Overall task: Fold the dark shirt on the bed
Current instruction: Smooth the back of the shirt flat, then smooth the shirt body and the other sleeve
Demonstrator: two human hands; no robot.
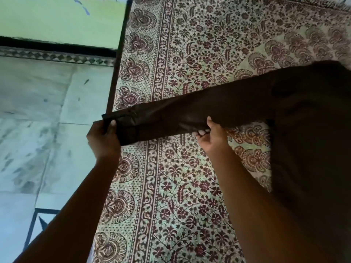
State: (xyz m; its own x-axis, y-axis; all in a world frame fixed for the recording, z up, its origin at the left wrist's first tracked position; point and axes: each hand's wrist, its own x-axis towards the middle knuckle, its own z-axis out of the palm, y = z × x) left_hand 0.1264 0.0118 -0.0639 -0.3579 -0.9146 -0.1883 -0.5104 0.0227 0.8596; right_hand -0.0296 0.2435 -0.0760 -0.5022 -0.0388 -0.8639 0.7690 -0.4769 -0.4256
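A bed (190, 215) covered in a floral-patterned sheet fills the view. The dark shirt (307, 130) lies on its right side, one sleeve (190, 112) stretched left to the bed's edge. The left hand (103, 138) pinches the cuff; the right hand (210, 137) grips the sleeve's middle. No writing is readable.

Dim, greenish indoor light; soft focus, wide-angle bending at edges.

Dark brown shirt (303, 111); bedspread (190, 186) cream with maroon floral print; floor (38, 111) pale grey-green.
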